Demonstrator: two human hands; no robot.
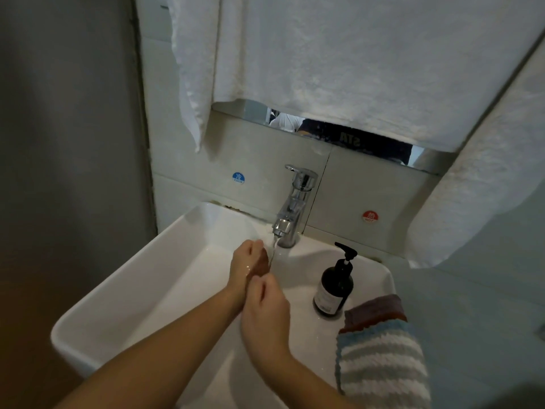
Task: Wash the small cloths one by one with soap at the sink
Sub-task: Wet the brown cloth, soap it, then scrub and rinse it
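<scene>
My left hand (245, 262) holds a small brownish cloth (261, 264) under the running water from the chrome faucet (296, 202), fingers curled round it. Just below, my right hand (265, 308) grips the cloth's lower end with curled fingers; most of the cloth is hidden between the hands. Both hands are over the white sink (126, 290). A dark pump bottle of soap (334, 286) stands on the sink's right rim. Beside it lie a blue-and-white striped cloth (380, 367) and a dark red cloth (374, 309).
A large white towel (339, 60) hangs above the faucet, covering most of a mirror. Cold (238, 177) and hot (370, 216) stickers sit on the tiled wall. A grey wall closes off the left side.
</scene>
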